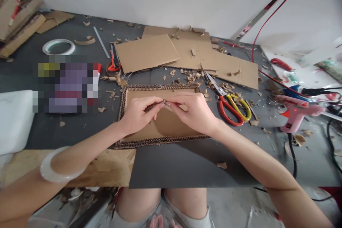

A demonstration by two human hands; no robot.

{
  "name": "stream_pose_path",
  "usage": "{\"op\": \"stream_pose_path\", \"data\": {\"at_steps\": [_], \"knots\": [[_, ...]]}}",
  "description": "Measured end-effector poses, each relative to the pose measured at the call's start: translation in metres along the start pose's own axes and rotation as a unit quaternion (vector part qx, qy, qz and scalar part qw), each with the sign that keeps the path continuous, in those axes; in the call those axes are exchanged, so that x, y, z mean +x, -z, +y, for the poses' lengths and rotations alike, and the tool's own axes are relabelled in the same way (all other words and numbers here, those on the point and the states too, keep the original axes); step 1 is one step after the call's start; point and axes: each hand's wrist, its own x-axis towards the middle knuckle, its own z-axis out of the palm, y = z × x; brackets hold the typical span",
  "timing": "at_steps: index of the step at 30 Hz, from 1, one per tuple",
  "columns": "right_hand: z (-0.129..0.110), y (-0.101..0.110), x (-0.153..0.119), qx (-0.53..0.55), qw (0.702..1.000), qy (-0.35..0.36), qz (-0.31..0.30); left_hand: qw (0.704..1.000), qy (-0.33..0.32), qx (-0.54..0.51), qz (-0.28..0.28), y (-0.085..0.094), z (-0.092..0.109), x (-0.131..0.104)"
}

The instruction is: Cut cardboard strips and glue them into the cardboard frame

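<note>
Over a rectangular cardboard tray (152,128) with raised corrugated edges, my two hands meet fingertip to fingertip. My left hand (140,112) pinches a thin strip of corrugated cardboard (153,107), which is mostly hidden by the fingers. The fingers of my right hand (192,108) are pinched on the strip's other end. The tray lies flat on the dark table, its right side partly covered by my right hand and wrist. Scissors (220,92) with one red and one yellow handle lie partly open to the right of the tray.
Flat cardboard sheets (146,53) lie behind the tray among brown scraps. A pink glue gun (294,112) with cables is at right. An orange utility knife (114,60), a tape roll (58,47) and a blurred-out object (71,87) are at left.
</note>
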Motion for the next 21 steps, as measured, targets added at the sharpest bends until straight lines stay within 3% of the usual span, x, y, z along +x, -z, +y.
{"op": "stream_pose_path", "data": {"at_steps": [7, 14, 21], "knots": [[-0.0004, 0.0025, 0.0015, 0.023, 1.0, -0.017, -0.005, 1.0, -0.014, 0.006, 0.007, -0.0012, -0.0011, -0.0007], [-0.003, -0.0039, -0.0012, -0.032, 0.999, -0.038, 0.022, 1.0, -0.005, 0.019, 0.0, -0.0017, -0.0017, -0.0011], [-0.0034, 0.0029, 0.0018, 0.034, 0.998, -0.042, 0.016, 1.0, -0.023, 0.001, -0.001, -0.001, -0.0019, -0.0022]]}}
